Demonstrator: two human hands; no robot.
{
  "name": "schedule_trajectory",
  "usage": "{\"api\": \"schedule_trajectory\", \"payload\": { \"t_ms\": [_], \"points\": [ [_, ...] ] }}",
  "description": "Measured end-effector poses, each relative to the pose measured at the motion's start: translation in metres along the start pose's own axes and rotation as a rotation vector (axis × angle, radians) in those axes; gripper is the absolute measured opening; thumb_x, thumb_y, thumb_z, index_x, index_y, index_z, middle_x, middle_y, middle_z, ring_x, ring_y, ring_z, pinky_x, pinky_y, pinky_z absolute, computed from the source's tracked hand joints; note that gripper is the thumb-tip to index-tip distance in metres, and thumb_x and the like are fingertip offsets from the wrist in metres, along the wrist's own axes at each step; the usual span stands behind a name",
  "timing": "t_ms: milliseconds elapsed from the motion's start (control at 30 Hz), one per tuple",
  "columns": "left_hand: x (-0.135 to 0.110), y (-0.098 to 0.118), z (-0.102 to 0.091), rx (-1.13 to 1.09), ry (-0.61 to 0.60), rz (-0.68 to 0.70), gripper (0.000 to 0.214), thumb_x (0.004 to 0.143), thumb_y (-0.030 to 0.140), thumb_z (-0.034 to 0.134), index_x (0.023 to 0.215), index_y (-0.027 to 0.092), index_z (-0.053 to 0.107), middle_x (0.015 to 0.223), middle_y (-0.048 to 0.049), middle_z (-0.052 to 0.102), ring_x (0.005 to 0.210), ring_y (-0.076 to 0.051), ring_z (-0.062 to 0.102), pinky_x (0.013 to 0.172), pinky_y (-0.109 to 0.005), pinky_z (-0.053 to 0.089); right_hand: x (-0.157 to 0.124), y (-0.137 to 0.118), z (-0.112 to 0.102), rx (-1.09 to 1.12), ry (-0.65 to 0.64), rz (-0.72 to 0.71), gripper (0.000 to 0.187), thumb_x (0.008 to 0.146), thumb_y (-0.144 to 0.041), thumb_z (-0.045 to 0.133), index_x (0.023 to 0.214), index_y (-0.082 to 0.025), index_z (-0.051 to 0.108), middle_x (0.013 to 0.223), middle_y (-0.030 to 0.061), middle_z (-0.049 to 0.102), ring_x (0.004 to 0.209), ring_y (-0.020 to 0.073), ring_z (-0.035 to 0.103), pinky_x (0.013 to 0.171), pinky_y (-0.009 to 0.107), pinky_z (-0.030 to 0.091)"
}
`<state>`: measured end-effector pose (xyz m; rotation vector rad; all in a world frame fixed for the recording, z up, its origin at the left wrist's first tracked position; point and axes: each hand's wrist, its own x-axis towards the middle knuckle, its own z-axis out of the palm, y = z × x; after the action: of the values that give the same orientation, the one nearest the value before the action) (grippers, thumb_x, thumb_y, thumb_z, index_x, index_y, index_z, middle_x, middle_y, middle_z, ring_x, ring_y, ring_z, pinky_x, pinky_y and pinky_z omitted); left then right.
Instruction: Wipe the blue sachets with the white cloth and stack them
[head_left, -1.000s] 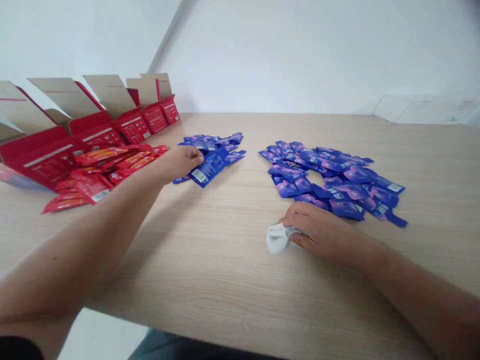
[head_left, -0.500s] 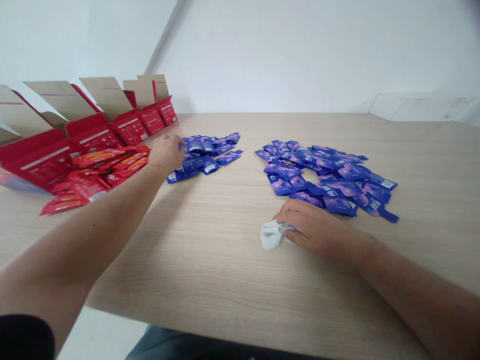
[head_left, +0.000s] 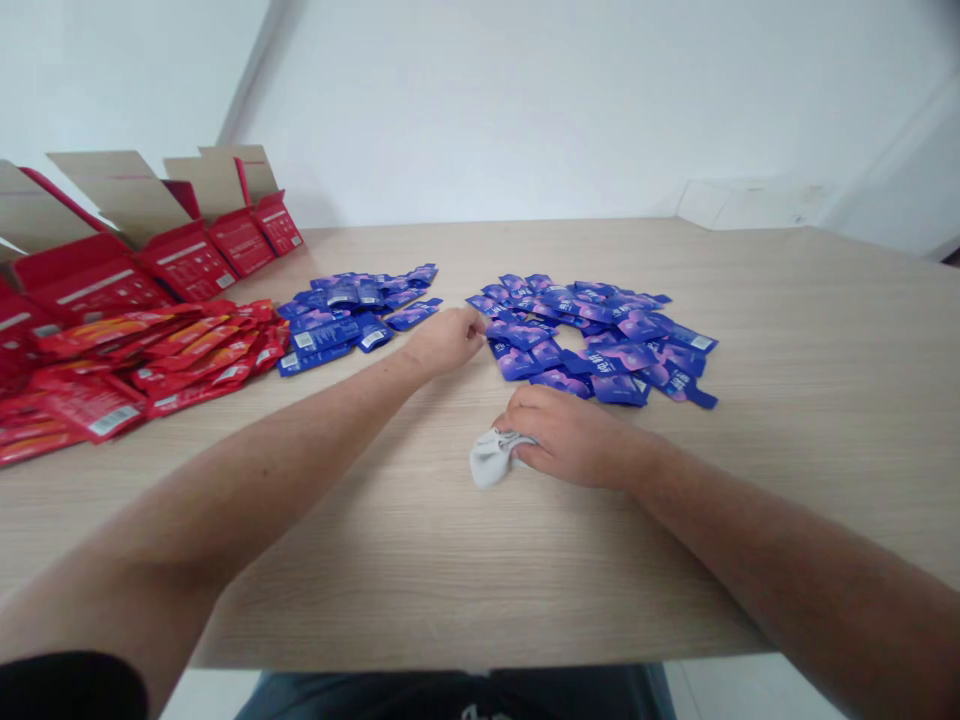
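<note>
The worktop (head_left: 780,500), a light wood-grain surface, carries every item in view. A row of open red cartons (head_left: 187,262) stands at its far left, tan inner flaps raised; their contents cannot be seen from this view.

Status of the loose items: the sachets lie on the worktop, grouped by colour into three piles. The red sachets (head_left: 150,362) form a heap directly in front of the cartons. The left pile of blue sachets (head_left: 337,322) lies just to the right of the red heap, compact and overlapping. The right pile of blue sachets (head_left: 600,340) is wider and forms a rough ring around a small bare gap. Both blue piles remain unboxed.

Hand status: the left hand (head_left: 446,342) is loosely curled and holds nothing visible; it rests between the blue piles, just beside the right one. The right hand (head_left: 570,435) is closed over a white cloth (head_left: 493,458), pressing it to the worktop near the right pile's front edge.
</note>
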<state>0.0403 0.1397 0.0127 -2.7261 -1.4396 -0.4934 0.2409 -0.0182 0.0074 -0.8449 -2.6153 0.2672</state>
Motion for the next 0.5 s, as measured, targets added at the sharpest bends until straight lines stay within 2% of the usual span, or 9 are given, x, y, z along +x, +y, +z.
{"api": "schedule_trajectory", "payload": {
  "t_ms": [167,267,333,500],
  "points": [
    [0.041,0.032,0.016,0.074,-0.011,0.026,0.034,0.090,0.038,0.048,0.112,0.019,0.065,0.108,-0.0086,0.071,0.100,-0.022,0.065,0.088,-0.031,0.048,0.001,0.001,0.002,0.017,0.005,-0.003,0.025,0.088,-0.012,0.061,0.112,-0.014,0.068,0.105,0.0097,0.064,0.101,0.0217,0.058,0.094,0.037,0.047],
    [0.061,0.051,0.022,0.135,-0.082,0.086,0.045,0.084,0.049,0.057,0.117,0.020,0.066,0.113,-0.0100,0.070,0.107,-0.026,0.063,0.093,-0.034,0.047,0.001,0.002,0.003,0.031,0.013,0.019,0.025,0.088,-0.014,0.062,0.112,-0.014,0.068,0.107,0.0104,0.063,0.102,0.0220,0.058,0.095,0.037,0.047],
    [0.069,0.062,0.025,0.176,-0.148,0.121,0.049,0.078,0.053,0.063,0.115,0.020,0.068,0.109,-0.0109,0.071,0.103,-0.028,0.065,0.091,-0.036,0.049,0.001,0.002,0.003,0.033,0.015,0.024,0.026,0.087,-0.014,0.063,0.112,-0.014,0.068,0.107,0.0107,0.062,0.102,0.0222,0.058,0.096,0.038,0.047],
    [0.075,0.080,0.027,0.254,-0.205,0.160,0.041,0.079,0.037,0.064,0.113,0.015,0.069,0.105,-0.0161,0.072,0.100,-0.031,0.067,0.086,-0.038,0.051,0.002,0.002,0.003,0.030,0.010,0.003,0.026,0.087,-0.014,0.063,0.113,-0.014,0.068,0.105,0.0103,0.062,0.099,0.0214,0.058,0.092,0.037,0.047]
  ]
}}
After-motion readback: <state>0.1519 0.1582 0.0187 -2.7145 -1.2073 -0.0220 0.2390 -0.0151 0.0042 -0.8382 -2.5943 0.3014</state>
